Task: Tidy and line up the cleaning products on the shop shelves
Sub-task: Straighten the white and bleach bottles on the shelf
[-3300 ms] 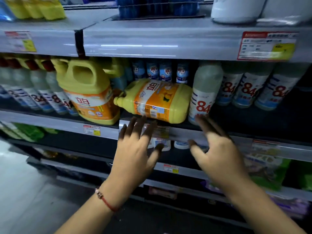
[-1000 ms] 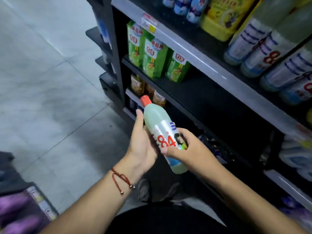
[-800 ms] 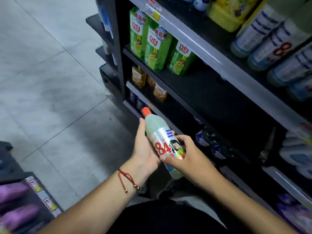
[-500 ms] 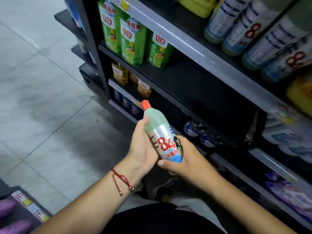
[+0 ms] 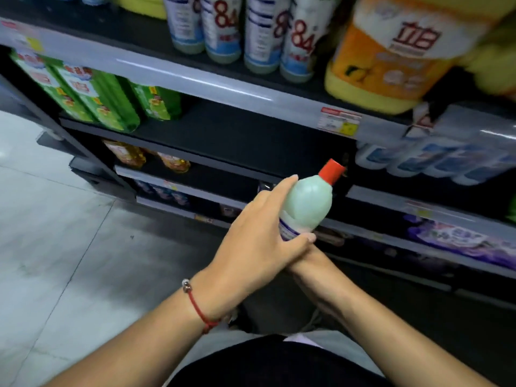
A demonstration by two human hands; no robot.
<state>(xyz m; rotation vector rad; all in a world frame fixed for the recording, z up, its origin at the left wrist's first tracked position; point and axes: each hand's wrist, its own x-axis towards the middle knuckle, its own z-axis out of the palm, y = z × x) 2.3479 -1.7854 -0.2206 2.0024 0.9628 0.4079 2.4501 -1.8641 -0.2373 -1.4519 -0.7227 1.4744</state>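
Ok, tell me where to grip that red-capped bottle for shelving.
Grip the red-capped bottle round its straight lower body, from the side, as the left hand does. Its shoulder tapers toward the cap, so fingers would slip there. The right hand is hidden underneath.

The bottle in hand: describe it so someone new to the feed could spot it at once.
Start at the grey-edged shelf carrying the row of upright 84 bottles, then drop to the two hands meeting in mid-frame. The left hand wraps the pale green bottle; the right hand is mostly hidden beneath. It alone is off the shelves, showing a red cap.
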